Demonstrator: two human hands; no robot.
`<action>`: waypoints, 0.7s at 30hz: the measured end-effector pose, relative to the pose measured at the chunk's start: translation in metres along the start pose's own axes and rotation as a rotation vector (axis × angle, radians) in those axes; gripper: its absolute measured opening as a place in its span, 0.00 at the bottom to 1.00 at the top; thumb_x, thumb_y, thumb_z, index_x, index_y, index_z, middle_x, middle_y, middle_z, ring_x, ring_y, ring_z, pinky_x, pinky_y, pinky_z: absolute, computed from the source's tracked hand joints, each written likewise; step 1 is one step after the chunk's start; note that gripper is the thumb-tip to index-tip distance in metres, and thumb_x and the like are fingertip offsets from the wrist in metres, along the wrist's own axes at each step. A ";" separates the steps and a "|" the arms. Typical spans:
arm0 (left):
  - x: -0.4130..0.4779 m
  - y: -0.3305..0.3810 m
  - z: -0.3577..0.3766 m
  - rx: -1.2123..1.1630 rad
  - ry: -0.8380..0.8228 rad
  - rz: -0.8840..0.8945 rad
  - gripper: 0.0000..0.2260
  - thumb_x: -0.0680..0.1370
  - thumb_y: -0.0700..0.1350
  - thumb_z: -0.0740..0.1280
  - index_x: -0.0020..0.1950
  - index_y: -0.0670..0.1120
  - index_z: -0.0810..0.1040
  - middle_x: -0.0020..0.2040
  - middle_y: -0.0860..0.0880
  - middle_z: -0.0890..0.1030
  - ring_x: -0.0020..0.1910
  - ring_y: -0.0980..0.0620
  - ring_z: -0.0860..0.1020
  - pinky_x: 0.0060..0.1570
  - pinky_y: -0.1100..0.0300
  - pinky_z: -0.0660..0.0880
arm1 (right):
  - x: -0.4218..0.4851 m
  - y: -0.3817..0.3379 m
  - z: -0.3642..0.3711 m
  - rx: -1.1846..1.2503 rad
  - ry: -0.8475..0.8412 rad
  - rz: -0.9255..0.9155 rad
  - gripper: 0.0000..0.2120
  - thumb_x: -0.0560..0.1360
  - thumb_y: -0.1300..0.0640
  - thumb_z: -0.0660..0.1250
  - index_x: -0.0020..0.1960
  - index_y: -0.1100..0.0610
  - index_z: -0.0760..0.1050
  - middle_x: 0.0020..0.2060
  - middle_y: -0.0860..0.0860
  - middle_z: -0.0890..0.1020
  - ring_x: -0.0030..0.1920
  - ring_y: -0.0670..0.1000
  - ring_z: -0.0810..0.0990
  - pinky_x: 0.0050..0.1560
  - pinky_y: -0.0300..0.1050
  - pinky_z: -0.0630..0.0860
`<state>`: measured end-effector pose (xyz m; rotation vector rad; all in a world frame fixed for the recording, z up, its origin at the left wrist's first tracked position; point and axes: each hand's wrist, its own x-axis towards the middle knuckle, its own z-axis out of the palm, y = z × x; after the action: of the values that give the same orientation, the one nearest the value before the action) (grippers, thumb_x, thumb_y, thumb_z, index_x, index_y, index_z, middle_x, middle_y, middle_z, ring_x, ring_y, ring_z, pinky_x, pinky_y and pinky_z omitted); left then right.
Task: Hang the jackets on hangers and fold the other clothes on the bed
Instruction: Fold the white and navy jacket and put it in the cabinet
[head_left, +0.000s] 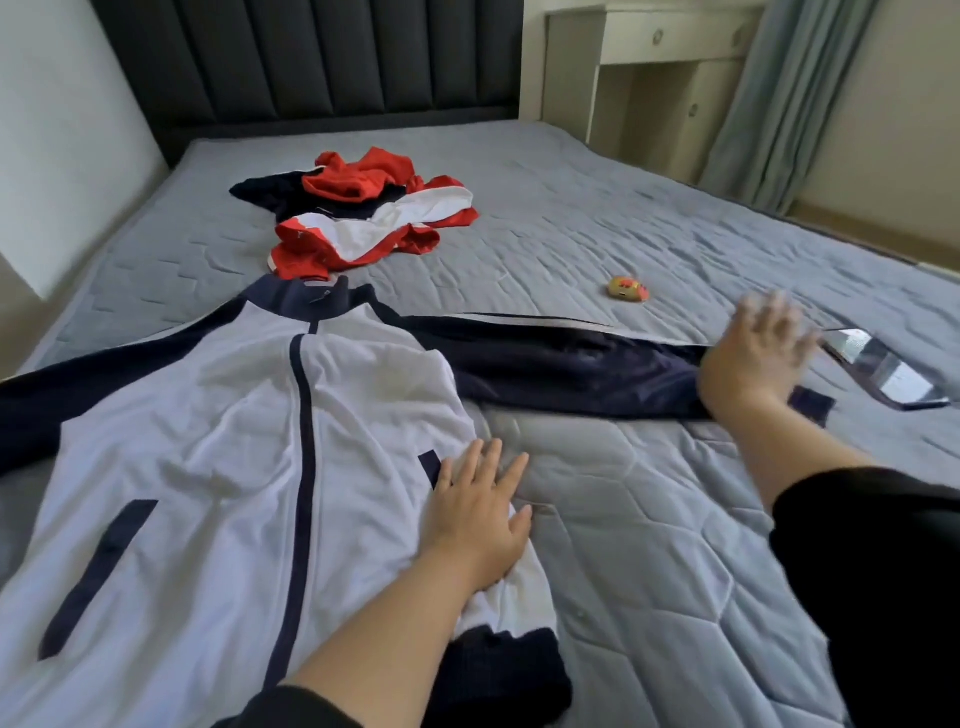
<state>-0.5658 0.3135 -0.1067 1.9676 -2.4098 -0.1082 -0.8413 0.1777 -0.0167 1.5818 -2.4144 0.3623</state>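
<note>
A white and navy zip jacket (218, 447) lies spread flat, front up, on the grey quilted bed (649, 545). Its navy right sleeve (561, 369) stretches out to the right. My left hand (475, 512) presses flat, fingers straight, on the jacket's right edge near a pocket. My right hand (753, 358), blurred, lies with spread fingers on the cuff end of the sleeve. Further up the bed sits a crumpled heap of red, white and navy clothes (363, 213).
A small gold and red object (628, 289) lies on the bed right of the heap. A phone (883, 366) rests by the right hand. A dark padded headboard (311, 62), a cream bedside cabinet (649, 78) and a curtain (779, 104) stand behind.
</note>
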 end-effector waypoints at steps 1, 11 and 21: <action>0.000 0.000 0.000 0.010 -0.004 -0.001 0.31 0.75 0.61 0.37 0.78 0.56 0.43 0.79 0.50 0.42 0.77 0.50 0.39 0.75 0.48 0.42 | -0.012 -0.006 0.010 -0.031 -0.041 -0.122 0.31 0.78 0.60 0.54 0.78 0.56 0.45 0.77 0.58 0.46 0.77 0.59 0.44 0.74 0.60 0.42; -0.010 -0.005 -0.017 -0.210 -0.154 -0.037 0.33 0.81 0.59 0.49 0.77 0.47 0.33 0.78 0.49 0.36 0.76 0.52 0.36 0.75 0.53 0.39 | -0.113 -0.041 0.042 0.139 -0.463 -0.188 0.26 0.82 0.50 0.43 0.78 0.54 0.48 0.78 0.54 0.49 0.77 0.54 0.45 0.74 0.59 0.43; -0.076 -0.023 -0.036 -0.451 -0.267 0.073 0.30 0.82 0.53 0.56 0.78 0.41 0.50 0.79 0.47 0.51 0.77 0.51 0.48 0.75 0.57 0.48 | -0.201 -0.084 -0.022 0.552 -0.764 -0.079 0.23 0.82 0.47 0.51 0.66 0.62 0.71 0.64 0.60 0.74 0.64 0.60 0.72 0.64 0.51 0.66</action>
<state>-0.5255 0.3819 -0.0711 1.7447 -2.3220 -0.8783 -0.6841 0.3260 -0.0549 2.3967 -2.9467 0.5135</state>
